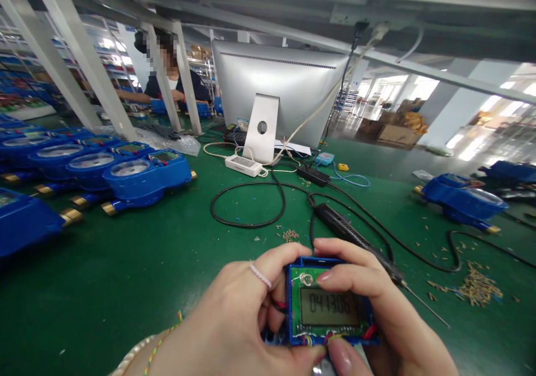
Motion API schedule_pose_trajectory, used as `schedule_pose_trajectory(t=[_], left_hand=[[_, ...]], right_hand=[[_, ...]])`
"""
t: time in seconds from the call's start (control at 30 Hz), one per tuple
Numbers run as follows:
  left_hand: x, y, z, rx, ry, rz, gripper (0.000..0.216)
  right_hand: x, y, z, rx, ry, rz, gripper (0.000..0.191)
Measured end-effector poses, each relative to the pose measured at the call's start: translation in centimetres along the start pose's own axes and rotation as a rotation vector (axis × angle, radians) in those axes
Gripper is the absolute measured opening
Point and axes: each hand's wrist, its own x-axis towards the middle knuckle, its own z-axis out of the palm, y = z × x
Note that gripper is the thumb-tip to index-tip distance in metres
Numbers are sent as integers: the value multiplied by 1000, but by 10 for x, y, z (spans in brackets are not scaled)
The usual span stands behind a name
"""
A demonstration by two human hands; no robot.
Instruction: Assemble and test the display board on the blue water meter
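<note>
Blue housing sits low ctr, btwn hands, long axis approx L–R. L hand clamped on its left side, R hand on its right; both equally near, one R fingertip over the PCB. Inside housing: PCB w/ LCD, digits approx 041306, wires at lower edge. Corded elec. screwdriver just beyond R hand.

Circuit module partly hidden behind fingers, nearest meter cut off by left edge.
</note>
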Motion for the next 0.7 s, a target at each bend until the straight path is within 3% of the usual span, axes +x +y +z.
schedule_pose_trajectory(t=[0.17,0.33,0.5,0.7], left_hand=[[2,4,-4,32,-55,-43,68],[5,12,-10,-16,-94,-141,57],[9,19,-13,-307,-161,-299,46],[10,21,-15,-529,-189,-413,44]], right_hand=[[3,2,-4,-3,-15,-21,36],[6,2,-7,-29,-39,-71,21],[7,5,-15,-50,-140,-136,18],[7,4,-15,-97,-81,-183,16]])
